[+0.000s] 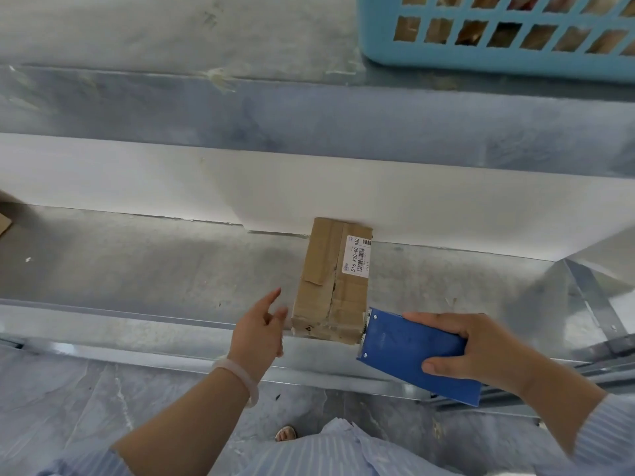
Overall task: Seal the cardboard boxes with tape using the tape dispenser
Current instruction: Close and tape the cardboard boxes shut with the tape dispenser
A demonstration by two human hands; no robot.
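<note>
A small brown cardboard box with a white barcode label lies on the metal work surface, its far end against a white ledge. Its top flaps meet in a ragged seam down the middle. My right hand grips a blue tape dispenser, whose toothed front edge is at the box's near right corner. My left hand hovers just left of the box's near end with fingers loosely extended, holding nothing, slightly blurred.
A blue plastic basket with contents sits on the upper shelf at the back right. A scrap of cardboard shows at the far left edge. A metal bracket slants at the right. Below is the floor.
</note>
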